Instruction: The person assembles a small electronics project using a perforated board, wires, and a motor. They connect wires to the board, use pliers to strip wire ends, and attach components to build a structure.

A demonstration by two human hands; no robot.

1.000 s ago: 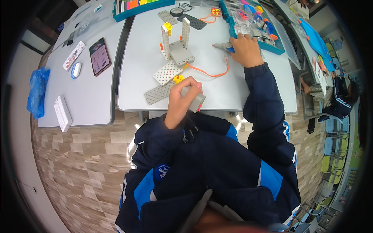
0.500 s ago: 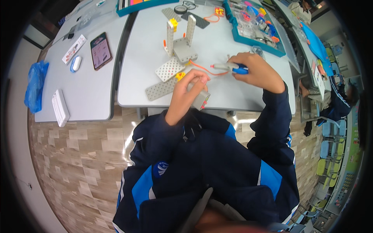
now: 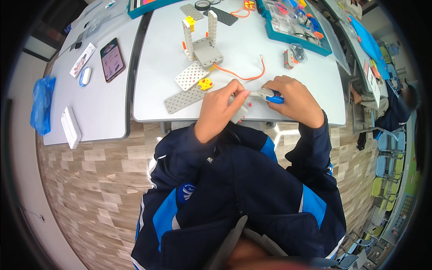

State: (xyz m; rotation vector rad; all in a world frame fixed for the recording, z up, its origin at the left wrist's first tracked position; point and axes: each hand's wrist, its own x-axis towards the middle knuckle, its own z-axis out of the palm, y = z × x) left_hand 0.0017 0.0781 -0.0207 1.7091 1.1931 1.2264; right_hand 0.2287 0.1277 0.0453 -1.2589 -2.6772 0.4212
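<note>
My left hand (image 3: 215, 110) is closed round a small grey building block (image 3: 239, 115) with pink-red pegs, just above the table's front edge. In my right hand (image 3: 299, 100) is a pair of pliers (image 3: 275, 98) with blue handles and a grey head. The head's tip meets the block by my left fingertips; my fingers hide the exact contact. Left of centre stands a grey assembly (image 3: 204, 51) with two upright beams. An orange cable (image 3: 240, 77) curves from it. A yellow piece (image 3: 205, 84) lies beside a white perforated plate (image 3: 191, 75) and a grey perforated strip (image 3: 184, 98).
Another grey block (image 3: 288, 59) with orange-red pegs sits near a teal parts box (image 3: 299, 43). Dark and grey plates and a tape roll (image 3: 202, 5) lie at the back. A phone (image 3: 112, 60) and a blue bag (image 3: 43, 105) are on the left table.
My right hand has brought the pliers down and left to the block in my left hand. The cable's free end and the second grey block now show.
</note>
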